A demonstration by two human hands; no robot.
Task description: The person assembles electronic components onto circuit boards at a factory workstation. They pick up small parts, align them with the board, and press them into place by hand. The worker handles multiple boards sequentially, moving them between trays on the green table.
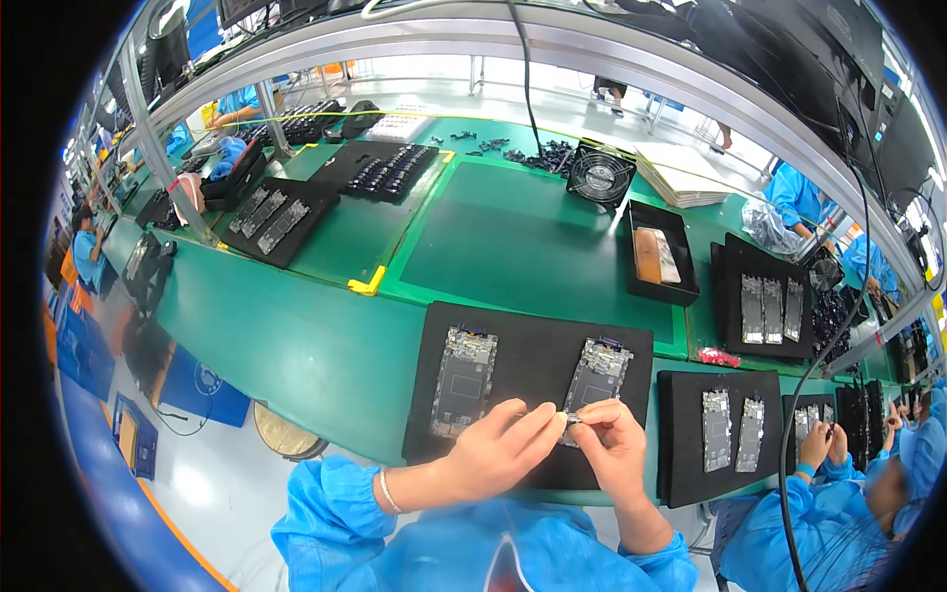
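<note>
My left hand (501, 449) and my right hand (614, 446) come together over the near edge of a black foam mat (523, 370). Their fingertips pinch a small grey part (572, 419), too tiny to name and partly covered by the fingers. Just beneath and beyond them lies a long circuit board (600, 367), its lower end hidden by my hands. A second circuit board (464, 383) rests on the mat's left half, close to my left hand. Both boards carry a dark connector at the far end.
Another mat (681, 464) with two boards lies to the right. Beyond the green bench (326, 345) are a small fan (601, 175), a black tray (663, 286), and more mats with boards. A black cable (786, 474) hangs at right, near a co-worker in blue.
</note>
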